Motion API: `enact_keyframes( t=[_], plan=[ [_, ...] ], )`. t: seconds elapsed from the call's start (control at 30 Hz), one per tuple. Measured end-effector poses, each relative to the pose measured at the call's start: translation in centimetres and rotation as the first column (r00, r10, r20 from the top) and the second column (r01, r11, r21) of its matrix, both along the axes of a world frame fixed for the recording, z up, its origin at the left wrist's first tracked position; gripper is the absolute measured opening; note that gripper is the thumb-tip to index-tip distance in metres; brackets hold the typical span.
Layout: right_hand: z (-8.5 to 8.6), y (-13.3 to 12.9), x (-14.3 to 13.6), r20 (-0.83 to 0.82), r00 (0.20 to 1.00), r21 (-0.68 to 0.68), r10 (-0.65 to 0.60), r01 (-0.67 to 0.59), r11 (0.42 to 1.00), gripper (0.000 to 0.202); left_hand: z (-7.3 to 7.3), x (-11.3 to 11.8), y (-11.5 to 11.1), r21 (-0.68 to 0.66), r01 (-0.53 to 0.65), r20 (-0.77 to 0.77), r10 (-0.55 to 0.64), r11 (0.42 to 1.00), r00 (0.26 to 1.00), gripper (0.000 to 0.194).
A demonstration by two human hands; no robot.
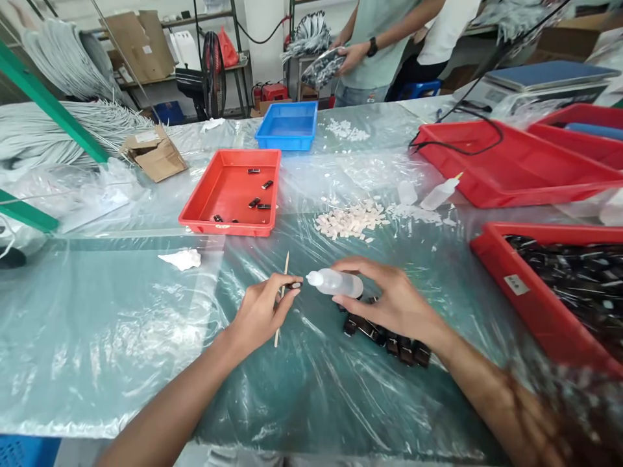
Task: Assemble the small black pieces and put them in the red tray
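Between thumb and forefinger, my left hand (265, 307) pinches a small black plastic piece (294, 285). A thin wooden stick (285, 263) lies on the table, passing beneath that hand. My right hand (389, 298) grips a translucent squeeze bottle (335, 283), tipped on its side, its nozzle pointing left close to the black piece. Whether nozzle and piece touch, I cannot tell. Under and beside my right hand several glossy black pieces (389, 338) lie in a row. A heap of small whitish pieces (351, 220) is spread beyond my hands.
A red tray (228, 228) holding several black pieces stands at the left, with a blue tray (287, 143) behind it. On the right, a red bin (518, 285) is full of black parts. Another bottle (438, 194) lies farther back. A person (372, 71) stands across the table.
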State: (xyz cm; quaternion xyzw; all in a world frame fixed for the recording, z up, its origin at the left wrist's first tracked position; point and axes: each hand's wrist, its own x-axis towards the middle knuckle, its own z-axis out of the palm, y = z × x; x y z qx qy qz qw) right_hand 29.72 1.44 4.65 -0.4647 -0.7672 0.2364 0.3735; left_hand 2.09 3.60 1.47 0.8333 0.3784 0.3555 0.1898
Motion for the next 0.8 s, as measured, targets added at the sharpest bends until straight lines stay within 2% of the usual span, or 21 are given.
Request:
enact_keyframes(
  t=[0.23,0.43,0.6,0.7,0.8],
  plan=[
    [-0.4,-0.6,-0.4,0.022,0.999,0.123,0.048,-0.050,0.991,0.034,0.8,0.0,0.2,0.064,0.040,0.001,-0.040,0.997,0.999,0.015],
    [0.6,-1.0,-0.4,0.099,0.995,0.303,0.007,-0.037,0.952,0.044,0.8,-0.1,0.4,0.160,0.065,-0.002,-0.066,0.985,0.998,0.020],
    [1.2,-1.6,-0.7,0.086,0.996,0.373,0.012,-0.044,0.927,0.048,0.9,-0.1,0.4,0.206,0.067,-0.005,-0.067,0.976,0.998,0.020],
    [1.3,-1.9,-1.1,0.099,0.995,0.431,0.001,-0.043,0.902,0.045,1.0,-0.1,0.4,0.212,0.064,-0.015,-0.062,0.975,0.998,0.018],
    [1.4,-2.1,-1.4,0.122,0.992,0.438,-0.019,-0.036,0.898,0.050,1.1,-0.1,0.4,0.195,0.067,-0.006,-0.067,0.979,0.998,0.017]
  ],
)
